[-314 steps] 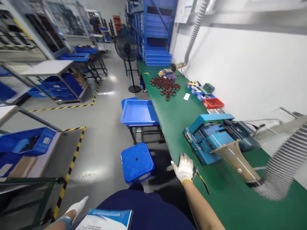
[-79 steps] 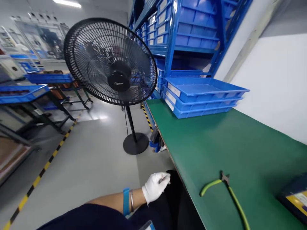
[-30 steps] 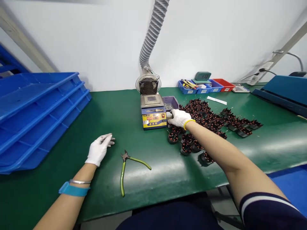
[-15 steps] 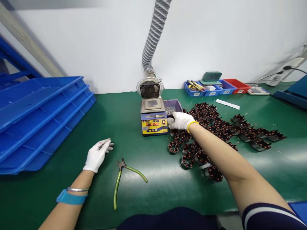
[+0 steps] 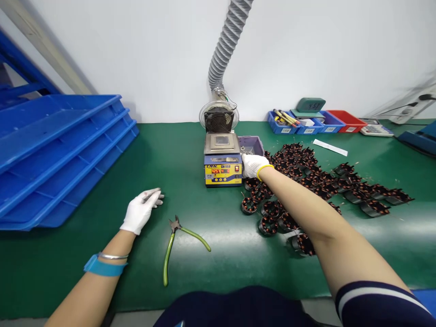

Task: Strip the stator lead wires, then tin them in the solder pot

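Note:
My right hand (image 5: 255,166), in a white knitted glove with a yellow cuff, is against the right side of a blue and yellow solder pot (image 5: 223,175) with a lit red display. Its fingertips are hidden between the pot and the purple bin (image 5: 259,146), so their grip does not show. Gloved in white too, my left hand (image 5: 141,211) rests on the green table, fingers loosely bent and nothing visible in them. Green-handled side cutters (image 5: 175,227) lie spread to its right. Many copper-wound motor stators (image 5: 299,168) stand grouped beyond and under my right forearm.
Stacked blue trays (image 5: 68,159) fill the left side. A grey exhaust hose (image 5: 226,47) comes down behind the pot, above a small fan (image 5: 219,121). Blue bins (image 5: 284,129), a red bin (image 5: 347,122) and a calculator (image 5: 376,130) line the wall. A white strip (image 5: 330,147) lies before them.
My right hand has moved in closer against the pot's right side, its fingers now out of sight. The display reading has changed. My left hand stays in place; the whole view has shifted slightly.

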Action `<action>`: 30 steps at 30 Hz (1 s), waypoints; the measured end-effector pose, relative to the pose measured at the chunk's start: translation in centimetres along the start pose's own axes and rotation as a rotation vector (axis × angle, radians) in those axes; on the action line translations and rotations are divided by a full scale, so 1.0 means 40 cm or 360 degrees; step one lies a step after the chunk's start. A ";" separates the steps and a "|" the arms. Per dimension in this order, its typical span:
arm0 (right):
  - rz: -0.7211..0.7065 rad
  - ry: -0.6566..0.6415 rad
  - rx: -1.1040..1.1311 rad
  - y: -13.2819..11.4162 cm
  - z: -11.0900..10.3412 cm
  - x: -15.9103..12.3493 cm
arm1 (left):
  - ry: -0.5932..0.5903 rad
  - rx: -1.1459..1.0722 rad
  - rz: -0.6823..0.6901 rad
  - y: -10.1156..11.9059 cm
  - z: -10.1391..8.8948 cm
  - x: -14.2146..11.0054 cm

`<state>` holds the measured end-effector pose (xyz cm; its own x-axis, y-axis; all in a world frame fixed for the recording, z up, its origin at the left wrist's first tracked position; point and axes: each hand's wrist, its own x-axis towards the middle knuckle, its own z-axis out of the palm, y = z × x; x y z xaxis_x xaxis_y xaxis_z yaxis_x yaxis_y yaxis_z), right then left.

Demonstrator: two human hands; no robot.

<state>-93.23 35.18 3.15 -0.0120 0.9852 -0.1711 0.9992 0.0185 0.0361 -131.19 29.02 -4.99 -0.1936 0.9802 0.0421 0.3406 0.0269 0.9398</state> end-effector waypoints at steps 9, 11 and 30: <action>-0.0051 0.0006 -0.0045 0.006 0.004 0.018 | -0.0027 0.0013 -0.0044 0.012 0.002 -0.005; -0.0054 0.0017 -0.0065 0.012 -0.009 0.022 | -0.0030 0.0012 -0.0055 0.013 0.002 -0.005; -0.0411 -0.0116 -0.0171 -0.144 -0.080 -0.277 | -0.0235 0.0373 0.0419 0.075 0.101 -0.136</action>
<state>-98.97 24.69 7.99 -0.2589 0.9308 -0.2580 0.9535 0.2890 0.0856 -125.41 24.57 -3.76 0.0576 0.9768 0.2061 0.5657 -0.2021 0.7995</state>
